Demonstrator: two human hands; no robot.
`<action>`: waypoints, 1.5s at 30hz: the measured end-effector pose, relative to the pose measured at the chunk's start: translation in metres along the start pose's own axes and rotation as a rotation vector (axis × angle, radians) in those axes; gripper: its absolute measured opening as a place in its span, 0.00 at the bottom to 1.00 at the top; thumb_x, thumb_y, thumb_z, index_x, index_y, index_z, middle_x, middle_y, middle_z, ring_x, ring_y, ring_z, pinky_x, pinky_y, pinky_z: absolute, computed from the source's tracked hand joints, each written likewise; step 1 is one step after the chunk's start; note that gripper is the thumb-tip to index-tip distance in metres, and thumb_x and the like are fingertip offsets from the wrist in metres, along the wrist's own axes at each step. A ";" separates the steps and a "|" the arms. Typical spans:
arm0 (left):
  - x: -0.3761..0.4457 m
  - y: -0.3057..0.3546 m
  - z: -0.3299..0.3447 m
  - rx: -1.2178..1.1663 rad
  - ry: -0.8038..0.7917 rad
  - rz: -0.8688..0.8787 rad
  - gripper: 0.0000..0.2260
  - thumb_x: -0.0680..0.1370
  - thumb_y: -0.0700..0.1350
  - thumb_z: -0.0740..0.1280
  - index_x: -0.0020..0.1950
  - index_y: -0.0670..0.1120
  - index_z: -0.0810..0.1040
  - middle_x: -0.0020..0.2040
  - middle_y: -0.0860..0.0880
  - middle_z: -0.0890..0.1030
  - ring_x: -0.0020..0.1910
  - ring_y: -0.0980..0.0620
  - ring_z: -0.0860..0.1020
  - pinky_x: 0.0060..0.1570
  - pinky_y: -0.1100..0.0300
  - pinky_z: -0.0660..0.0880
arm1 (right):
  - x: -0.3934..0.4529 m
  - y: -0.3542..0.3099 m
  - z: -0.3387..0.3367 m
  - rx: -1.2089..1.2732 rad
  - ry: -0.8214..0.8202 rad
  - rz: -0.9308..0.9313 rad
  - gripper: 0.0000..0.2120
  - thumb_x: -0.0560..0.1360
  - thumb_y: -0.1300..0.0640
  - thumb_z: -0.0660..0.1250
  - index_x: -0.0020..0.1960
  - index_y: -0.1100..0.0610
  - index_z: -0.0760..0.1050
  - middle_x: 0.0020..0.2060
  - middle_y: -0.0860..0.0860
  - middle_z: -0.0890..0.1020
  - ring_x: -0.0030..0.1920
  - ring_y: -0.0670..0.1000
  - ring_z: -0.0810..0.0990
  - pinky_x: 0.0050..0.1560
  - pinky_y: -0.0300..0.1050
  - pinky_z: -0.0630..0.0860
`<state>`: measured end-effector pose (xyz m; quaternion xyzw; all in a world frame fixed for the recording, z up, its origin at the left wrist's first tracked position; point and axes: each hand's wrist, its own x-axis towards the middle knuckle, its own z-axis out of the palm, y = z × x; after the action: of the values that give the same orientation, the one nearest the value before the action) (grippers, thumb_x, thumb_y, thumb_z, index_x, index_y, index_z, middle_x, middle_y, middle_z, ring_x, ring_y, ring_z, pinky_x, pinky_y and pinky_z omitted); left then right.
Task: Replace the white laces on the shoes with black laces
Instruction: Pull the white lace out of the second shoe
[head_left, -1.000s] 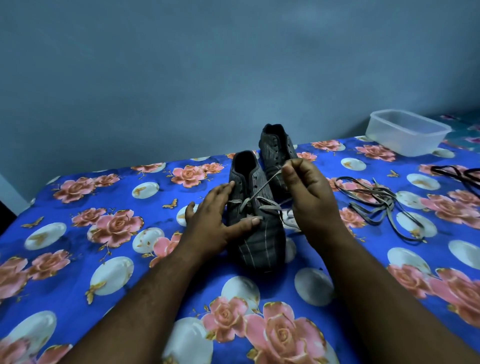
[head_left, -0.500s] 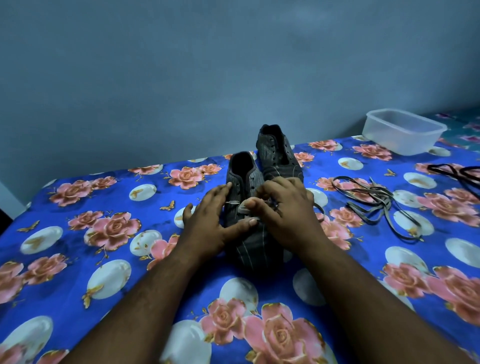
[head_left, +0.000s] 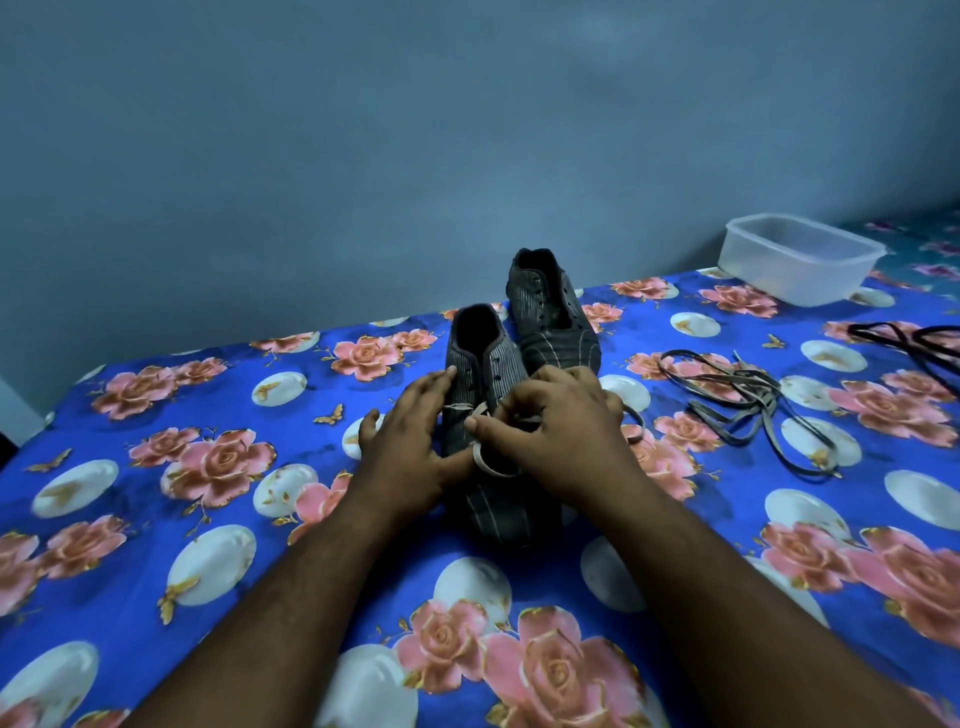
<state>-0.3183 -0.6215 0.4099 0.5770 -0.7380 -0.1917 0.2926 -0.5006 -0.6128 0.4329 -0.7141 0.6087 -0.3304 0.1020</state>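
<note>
Two dark striped shoes stand on the floral sheet. The near shoe (head_left: 485, 358) lies between my hands; the far shoe (head_left: 550, 317) sits behind it with bare eyelets. My left hand (head_left: 410, 441) rests flat on the near shoe's left side, fingers straight, thumb across the vamp. My right hand (head_left: 558, 431) sits over the shoe's lace area and pinches the white lace (head_left: 493, 465), which loops out below my fingers. A removed pale lace (head_left: 748, 400) lies in a tangle to the right. Black laces (head_left: 909, 338) lie at the far right edge.
A clear plastic tub (head_left: 800, 260) stands at the back right corner. The blue rose-patterned sheet (head_left: 182, 467) covers the surface, which ends at a grey-blue wall (head_left: 415, 156) behind the shoes.
My right hand came down from its raised pull and now works low on the near shoe, with the white lace slack in loops. My left hand has stayed on the shoe.
</note>
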 end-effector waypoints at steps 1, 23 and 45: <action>0.000 0.000 0.000 0.001 0.000 0.000 0.48 0.61 0.71 0.58 0.81 0.58 0.58 0.80 0.58 0.60 0.77 0.60 0.60 0.77 0.41 0.49 | 0.000 -0.001 0.000 0.011 -0.012 0.003 0.20 0.66 0.26 0.65 0.35 0.43 0.77 0.41 0.43 0.74 0.53 0.47 0.67 0.52 0.50 0.60; -0.004 0.005 0.000 0.032 0.074 0.036 0.46 0.64 0.78 0.58 0.78 0.58 0.65 0.77 0.58 0.66 0.75 0.61 0.62 0.77 0.42 0.50 | 0.016 0.019 -0.038 0.721 0.359 0.187 0.10 0.74 0.55 0.66 0.42 0.62 0.75 0.36 0.53 0.77 0.38 0.50 0.73 0.43 0.54 0.74; 0.004 0.002 0.005 -0.107 0.214 -0.282 0.19 0.67 0.62 0.56 0.34 0.46 0.73 0.29 0.51 0.76 0.37 0.47 0.77 0.39 0.53 0.70 | 0.001 0.012 0.000 0.019 -0.122 -0.118 0.28 0.72 0.45 0.56 0.71 0.32 0.68 0.71 0.44 0.68 0.72 0.50 0.64 0.71 0.56 0.62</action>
<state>-0.3239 -0.6252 0.4086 0.6754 -0.6030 -0.2074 0.3703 -0.5104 -0.6170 0.4271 -0.7664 0.5552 -0.2975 0.1262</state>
